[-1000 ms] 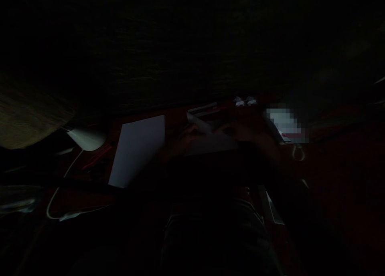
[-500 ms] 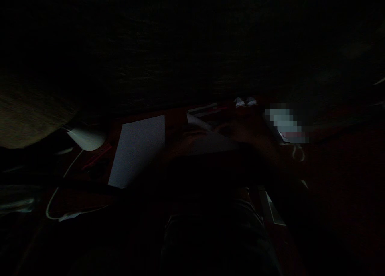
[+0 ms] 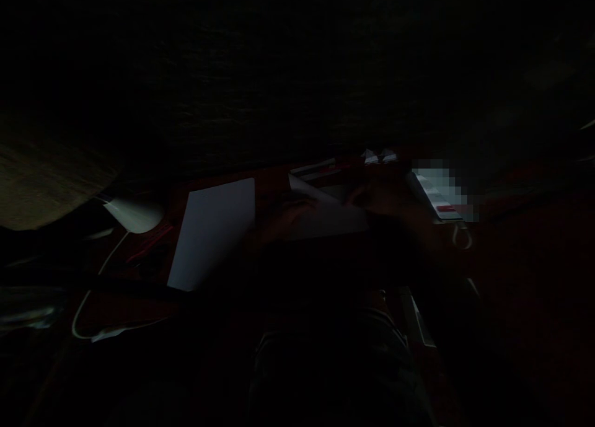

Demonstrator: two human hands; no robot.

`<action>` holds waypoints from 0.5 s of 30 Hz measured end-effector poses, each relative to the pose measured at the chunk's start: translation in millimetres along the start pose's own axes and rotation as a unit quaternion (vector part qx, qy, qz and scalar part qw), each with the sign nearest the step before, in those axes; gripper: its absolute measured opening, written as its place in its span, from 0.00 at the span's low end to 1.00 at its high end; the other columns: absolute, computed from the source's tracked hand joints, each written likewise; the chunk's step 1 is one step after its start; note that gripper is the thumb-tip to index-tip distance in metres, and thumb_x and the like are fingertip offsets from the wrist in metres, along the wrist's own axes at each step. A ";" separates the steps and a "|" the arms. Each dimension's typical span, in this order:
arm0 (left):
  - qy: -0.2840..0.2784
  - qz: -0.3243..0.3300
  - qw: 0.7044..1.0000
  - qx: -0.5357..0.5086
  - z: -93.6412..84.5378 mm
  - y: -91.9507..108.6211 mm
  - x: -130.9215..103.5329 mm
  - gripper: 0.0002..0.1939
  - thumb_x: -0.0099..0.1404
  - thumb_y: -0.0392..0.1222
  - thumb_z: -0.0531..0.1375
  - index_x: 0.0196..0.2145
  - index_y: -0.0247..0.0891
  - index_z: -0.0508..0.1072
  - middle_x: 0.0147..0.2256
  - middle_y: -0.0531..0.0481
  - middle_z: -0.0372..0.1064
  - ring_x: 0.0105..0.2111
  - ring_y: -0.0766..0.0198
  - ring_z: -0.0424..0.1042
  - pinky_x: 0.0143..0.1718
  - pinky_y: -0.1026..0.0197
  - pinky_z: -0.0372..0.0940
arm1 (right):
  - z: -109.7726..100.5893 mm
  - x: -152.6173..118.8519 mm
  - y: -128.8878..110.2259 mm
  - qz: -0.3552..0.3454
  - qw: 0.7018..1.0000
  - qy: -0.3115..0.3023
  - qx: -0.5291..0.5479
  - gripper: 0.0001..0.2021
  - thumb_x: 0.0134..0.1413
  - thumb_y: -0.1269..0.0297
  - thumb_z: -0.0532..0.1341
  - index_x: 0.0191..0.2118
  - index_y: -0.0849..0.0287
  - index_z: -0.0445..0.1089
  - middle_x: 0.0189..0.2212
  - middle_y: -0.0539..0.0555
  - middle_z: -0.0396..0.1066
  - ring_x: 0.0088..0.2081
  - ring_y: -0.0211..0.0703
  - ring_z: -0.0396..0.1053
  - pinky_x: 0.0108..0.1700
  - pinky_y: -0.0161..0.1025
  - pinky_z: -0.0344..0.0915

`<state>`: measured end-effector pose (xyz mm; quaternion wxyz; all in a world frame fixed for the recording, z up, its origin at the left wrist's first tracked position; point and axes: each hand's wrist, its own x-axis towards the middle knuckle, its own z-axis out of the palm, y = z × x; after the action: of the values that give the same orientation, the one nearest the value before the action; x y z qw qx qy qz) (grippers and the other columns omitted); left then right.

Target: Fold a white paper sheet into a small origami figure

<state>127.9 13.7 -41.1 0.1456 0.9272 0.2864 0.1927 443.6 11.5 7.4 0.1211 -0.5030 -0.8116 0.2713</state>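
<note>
The scene is very dark. Near the middle lies a sheet of white paper (image 3: 332,220) with a folded-over edge at its upper left. My left hand (image 3: 290,213) rests at the sheet's left side, fingers reaching onto it; how far they are apart is too dark to tell. At the upper right of the sheet is my right hand (image 3: 367,198), its fingers bent together by the paper's edge. Whatever is between those fingers is too small and dim to make out. A larger white sheet (image 3: 216,228) lies flat to the left.
Two small folded white pieces (image 3: 379,157) stand at the back. At the right is a lit phone-like device (image 3: 437,198) with a loop. A white cone-shaped object (image 3: 136,215) and a pale cable (image 3: 111,253) are at the left, beside a red item (image 3: 151,244).
My right hand has shifted slightly at the paper's upper right, and more of the sheet shows. My left hand's fingers look more stretched over the sheet. The device's screen picture differs.
</note>
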 end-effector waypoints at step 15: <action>-0.020 -0.028 0.999 -0.002 -4.6 7.6 1.5 0.30 0.65 0.21 0.56 0.59 0.43 0.78 0.64 0.47 0.75 0.67 0.54 0.70 0.71 0.40 0.63 | -2.7 -5.4 0.5 0.023 0.999 -0.007 -0.022 0.18 0.50 0.79 0.61 0.36 0.52 0.86 0.40 0.52 0.86 0.43 0.55 0.83 0.49 0.49 0.77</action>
<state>130.7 9.3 -33.8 0.1585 0.9222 0.3088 0.1703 447.7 7.7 9.8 0.0979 -0.5220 -0.8063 0.2603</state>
